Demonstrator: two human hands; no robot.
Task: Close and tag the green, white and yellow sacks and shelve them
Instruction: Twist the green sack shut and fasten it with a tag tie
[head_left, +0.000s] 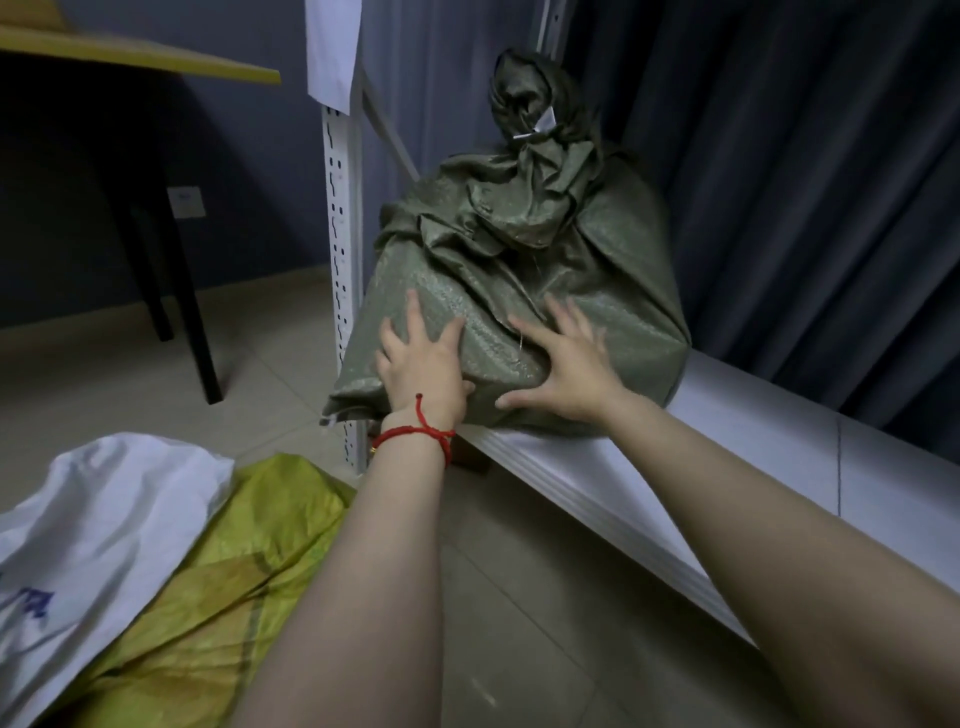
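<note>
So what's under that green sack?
The green sack rests on a white shelf, low above the floor tiles. Its left corner overhangs the shelf's end. The shelf surface beneath is hidden by the sack, as is anything lying there.

Three sacks (524, 291) (98, 525) (228, 592); two hands (422, 366) (563, 371); one shelf (727, 421).

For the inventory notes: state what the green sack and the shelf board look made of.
Green sack: likely woven plastic, faintly glossy; a fine weave glints on its face. Shelf board: probably painted metal, smooth white with a ribbed front edge; unsure.
</note>
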